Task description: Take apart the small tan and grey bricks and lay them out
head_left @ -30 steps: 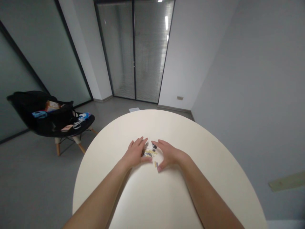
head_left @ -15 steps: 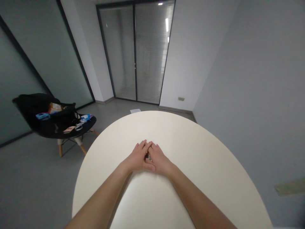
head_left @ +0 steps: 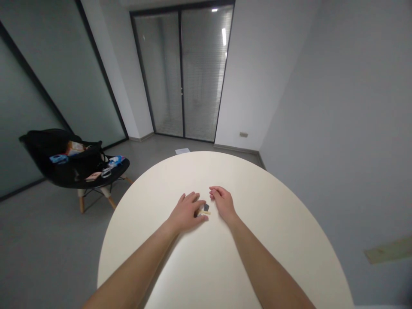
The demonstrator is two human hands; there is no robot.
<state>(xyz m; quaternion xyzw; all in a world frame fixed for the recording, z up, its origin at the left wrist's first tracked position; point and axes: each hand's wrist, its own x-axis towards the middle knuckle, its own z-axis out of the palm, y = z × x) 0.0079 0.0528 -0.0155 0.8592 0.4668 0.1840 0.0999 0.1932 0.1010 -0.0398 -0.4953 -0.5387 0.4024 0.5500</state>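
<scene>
My left hand rests palm down on the round white table, fingers spread, with thumb and forefinger apart. Between them lies a little cluster of small items: a dark grey angular piece and a thin pale yellow strip. Part of the cluster is hidden under the left hand, and its kind is too small to tell. Just right of it, my right hand stands on its side with the fingers curled in and the thumb against them. Whatever those fingers hold, if anything, cannot be made out.
A black chair at the left carries a black bag and several small packets. Behind the table are a glass door with blinds and a white sheet on the floor. A grey wall stands at the right.
My hands were together over the small items, fingers overlapping. Now the right hand has drawn away to the right and curled its fingers, uncovering the grey piece and yellow strip.
</scene>
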